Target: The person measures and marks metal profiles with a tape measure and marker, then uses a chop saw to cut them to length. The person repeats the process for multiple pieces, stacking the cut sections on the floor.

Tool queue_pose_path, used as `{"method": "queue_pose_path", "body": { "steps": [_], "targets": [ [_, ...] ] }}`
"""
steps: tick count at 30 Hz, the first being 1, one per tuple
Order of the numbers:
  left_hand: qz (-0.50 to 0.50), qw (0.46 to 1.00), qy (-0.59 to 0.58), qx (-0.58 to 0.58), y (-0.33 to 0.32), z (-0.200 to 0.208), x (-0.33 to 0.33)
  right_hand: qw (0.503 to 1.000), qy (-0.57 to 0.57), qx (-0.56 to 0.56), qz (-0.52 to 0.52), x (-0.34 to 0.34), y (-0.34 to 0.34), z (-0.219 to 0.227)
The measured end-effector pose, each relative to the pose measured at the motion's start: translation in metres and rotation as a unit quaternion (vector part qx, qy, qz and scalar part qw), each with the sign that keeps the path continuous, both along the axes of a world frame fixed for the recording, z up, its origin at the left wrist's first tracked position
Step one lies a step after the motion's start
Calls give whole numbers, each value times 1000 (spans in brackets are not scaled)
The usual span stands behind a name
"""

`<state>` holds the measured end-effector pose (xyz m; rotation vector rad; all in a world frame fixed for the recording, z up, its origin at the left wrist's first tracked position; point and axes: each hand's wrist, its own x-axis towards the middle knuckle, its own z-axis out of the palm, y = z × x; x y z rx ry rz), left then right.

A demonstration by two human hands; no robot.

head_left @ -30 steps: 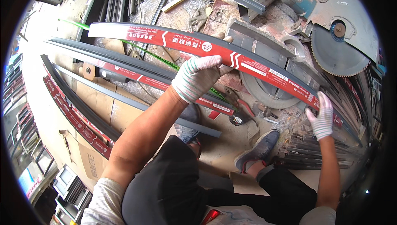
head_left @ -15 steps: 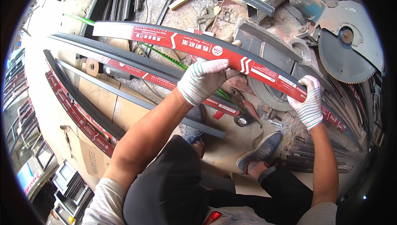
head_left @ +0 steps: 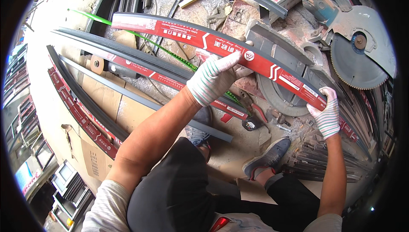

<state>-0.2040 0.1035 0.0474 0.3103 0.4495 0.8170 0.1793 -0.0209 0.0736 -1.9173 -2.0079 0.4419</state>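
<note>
A long profile bar [head_left: 187,38] with red printed film along its side spans the middle of the view, held up off the floor. My left hand [head_left: 215,78], in a white striped glove, has its fingers round the bar near its middle. At the bar's right end my right hand [head_left: 326,111], gloved alike, grips it. Just behind the bar stands a cut-off saw with a toothed round blade [head_left: 355,61] and a grey base [head_left: 283,93]. Below the left hand, an extended green tape measure [head_left: 251,123] lies on the floor, its blade running out to the upper left.
More film-covered profiles [head_left: 140,68] lie at the left, some on cardboard [head_left: 91,155]. Red-handled pliers [head_left: 259,112] and an adjustable wrench [head_left: 217,16] rest among dust and scraps. Offcut strips [head_left: 326,161] are piled at the right, near my shoe [head_left: 268,157].
Both hands have shifted the bar a little to the right, and its left end now sits further right and slightly higher. The grip of each hand is kept.
</note>
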Motion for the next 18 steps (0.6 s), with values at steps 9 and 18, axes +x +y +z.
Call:
{"method": "queue_pose_path", "body": {
  "steps": [9,18],
  "targets": [
    [17,1000,26,2,0,-5,1,1000,-3,-18,16,36,-25,0],
    [31,999,21,-36,-2,-4,0,962,-232,-146,-4,131,-70,15]
  ]
}}
